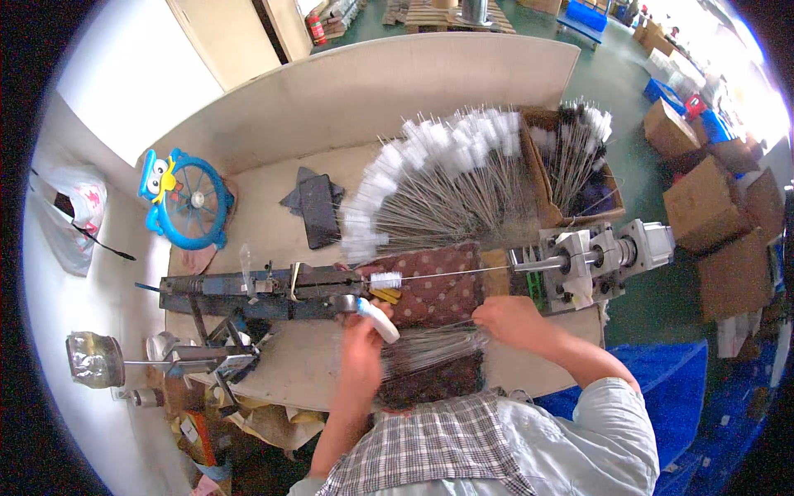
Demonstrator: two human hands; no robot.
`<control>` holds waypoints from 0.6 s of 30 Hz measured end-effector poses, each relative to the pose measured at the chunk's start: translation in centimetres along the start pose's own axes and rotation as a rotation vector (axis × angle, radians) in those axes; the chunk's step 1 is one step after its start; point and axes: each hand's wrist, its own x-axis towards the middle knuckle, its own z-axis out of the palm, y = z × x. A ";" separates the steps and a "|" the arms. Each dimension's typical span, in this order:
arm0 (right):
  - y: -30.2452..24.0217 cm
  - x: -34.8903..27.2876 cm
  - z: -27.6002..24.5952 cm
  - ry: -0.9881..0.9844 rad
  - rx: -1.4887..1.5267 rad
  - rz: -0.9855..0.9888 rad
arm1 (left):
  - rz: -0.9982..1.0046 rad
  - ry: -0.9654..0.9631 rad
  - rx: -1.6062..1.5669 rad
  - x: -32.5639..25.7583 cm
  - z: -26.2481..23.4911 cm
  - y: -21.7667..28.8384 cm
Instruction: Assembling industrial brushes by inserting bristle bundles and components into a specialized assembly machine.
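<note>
A bench machine holds a brush with a white bristle head (385,280), its thin stem (455,273) stretching right to the metal spindle (538,264). My left hand (361,341) is closed at the curved white lever handle (382,322) just below the brush head; part of its grip is hidden. Beside the right end of a bundle of thin metal wires (430,349), my right hand (514,321) is closed in a pinch, seemingly on a wire end. A brown dotted cloth (434,289) lies under the brush stem, and a dark cloth (434,380) under the wires.
Many white-headed brushes (451,178) fan out behind the machine. To their right, a cardboard box (579,217) holds more brushes. A phone (319,211) and a blue toy-shaped fan (192,201) stand left. The motor end (645,244) sits at the bench's right; cartons (703,207) lie beyond.
</note>
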 end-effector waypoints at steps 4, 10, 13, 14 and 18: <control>-1.0 -0.4 -0.3 -0.014 -0.146 -0.019 | -0.250 0.116 -0.195 -0.8 5.9 1.7; -2.1 -1.0 -1.2 0.071 -0.189 -0.061 | -0.429 -0.259 -0.759 -3.9 2.0 9.7; -3.3 -1.4 -2.8 0.013 -0.286 -0.086 | -0.148 0.004 -0.422 -5.1 0.5 7.1; -3.0 -1.9 -3.6 -0.005 -0.346 -0.120 | -0.154 -0.002 -0.432 -5.3 0.2 7.1; -1.4 -3.7 -10.9 0.372 -0.381 -0.055 | -0.386 -0.524 -0.031 -5.7 0.9 8.0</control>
